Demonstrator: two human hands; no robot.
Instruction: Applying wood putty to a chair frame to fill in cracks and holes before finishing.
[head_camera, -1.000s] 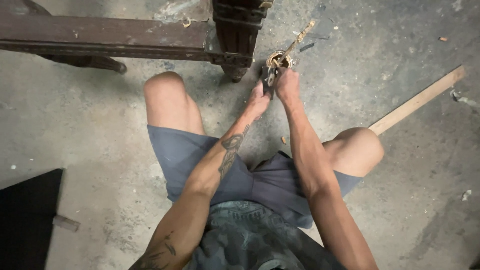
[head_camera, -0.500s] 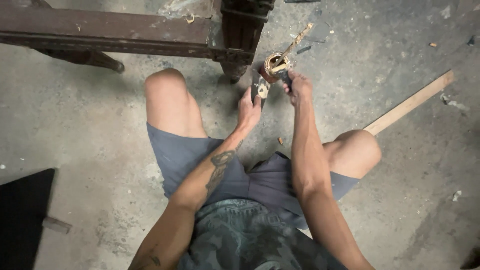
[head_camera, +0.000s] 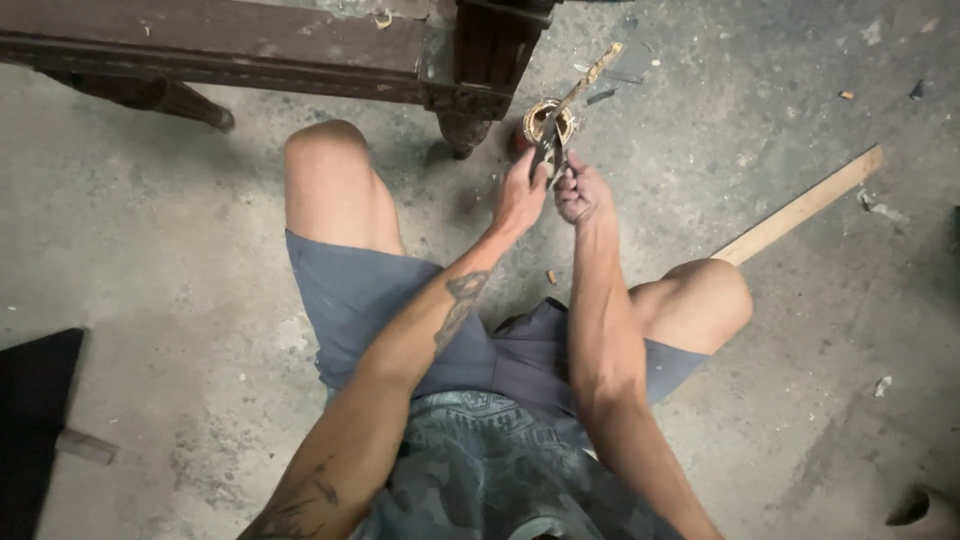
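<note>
Beside a small open can (head_camera: 548, 120), dark flat smeared blade (head_camera: 546, 152), pinched between both hands, left (head_camera: 520, 195), right (head_camera: 580, 192)

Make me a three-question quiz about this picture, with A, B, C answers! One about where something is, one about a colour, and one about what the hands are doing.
1. Where is the small can with the stick in it?
A. On the floor by the dark wooden leg
B. On the person's knee
C. On the black board

2. What colour are the shorts?
A. Red
B. Blue-grey
C. Yellow

3. What are the left hand and right hand doing?
A. Resting on the floor
B. Both gripping a small dark tool
C. Lifting the long plank

Answers: 1 A, the can stands on the concrete beside the leg. 2 B, the cloth is blue-grey. 3 B, both hands close on the tool just before the can.
</note>
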